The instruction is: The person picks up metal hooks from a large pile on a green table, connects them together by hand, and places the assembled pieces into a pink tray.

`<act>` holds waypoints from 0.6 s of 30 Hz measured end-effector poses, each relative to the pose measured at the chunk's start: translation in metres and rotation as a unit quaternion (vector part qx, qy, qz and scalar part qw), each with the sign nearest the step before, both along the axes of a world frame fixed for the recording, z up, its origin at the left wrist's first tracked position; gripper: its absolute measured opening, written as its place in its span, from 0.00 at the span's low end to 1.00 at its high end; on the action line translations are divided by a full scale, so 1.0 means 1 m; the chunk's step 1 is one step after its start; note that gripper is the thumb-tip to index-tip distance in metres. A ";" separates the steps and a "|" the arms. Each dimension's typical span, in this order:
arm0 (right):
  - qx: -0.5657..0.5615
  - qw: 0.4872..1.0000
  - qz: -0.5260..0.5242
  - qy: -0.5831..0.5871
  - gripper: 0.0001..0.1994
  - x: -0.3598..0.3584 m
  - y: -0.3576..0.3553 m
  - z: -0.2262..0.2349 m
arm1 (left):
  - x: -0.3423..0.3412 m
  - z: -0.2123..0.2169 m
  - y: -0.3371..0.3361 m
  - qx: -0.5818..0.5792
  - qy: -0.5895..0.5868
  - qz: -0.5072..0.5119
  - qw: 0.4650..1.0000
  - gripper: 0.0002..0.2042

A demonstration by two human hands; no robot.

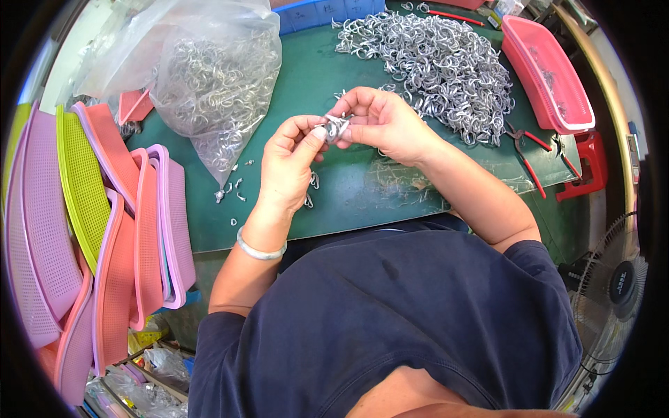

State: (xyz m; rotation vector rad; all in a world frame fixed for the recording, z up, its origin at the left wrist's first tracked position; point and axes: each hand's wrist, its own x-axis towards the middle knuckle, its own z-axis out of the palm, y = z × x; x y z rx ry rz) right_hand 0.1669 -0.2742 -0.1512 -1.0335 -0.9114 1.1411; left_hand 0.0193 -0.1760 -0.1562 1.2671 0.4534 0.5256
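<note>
Over the green table (pixel 334 202), my left hand (pixel 291 155) and my right hand (pixel 387 124) meet in front of me. Both are closed, thumbs and fingers pinching a small cluster of silver-grey metal rings (pixel 336 128). Fingers partly cover the cluster, so its exact shape is hard to make out. Beyond my right hand spreads a large pile of similar rings (pixel 446 66). A few loose rings (pixel 311 188) lie on the table beside my left wrist. Small metal bits (pixel 235 188) are scattered farther left.
A clear plastic bag (pixel 216 90) full of rings stands far left. Stacked plastic baskets (pixel 90 181) crowd the left side. Red-handled pliers (pixel 523 157) lie at the table's right edge, below a pink basket (pixel 543 76). A blue bin (pixel 327 12) sits at the back; a fan (pixel 617 289) stands lower right.
</note>
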 end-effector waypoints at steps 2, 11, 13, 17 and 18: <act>-0.003 1.000 0.002 -0.002 0.08 -0.001 -0.001 0.000 | -0.002 -0.002 0.004 -0.047 0.006 -0.008 0.999 0.06; -0.011 1.000 -0.013 0.003 0.08 -0.002 -0.004 0.004 | -0.004 0.002 0.010 -0.246 -0.010 -0.021 0.969 0.06; -0.020 1.000 -0.013 -0.003 0.08 -0.002 -0.005 0.005 | -0.005 0.001 0.011 -0.270 -0.019 -0.032 0.962 0.07; -0.018 0.999 -0.029 -0.017 0.09 -0.003 -0.006 0.006 | -0.008 -0.004 0.015 -0.310 -0.043 -0.062 0.948 0.09; -0.014 0.999 -0.033 -0.016 0.09 -0.004 -0.007 0.006 | -0.008 -0.006 0.016 -0.316 -0.047 -0.064 0.946 0.09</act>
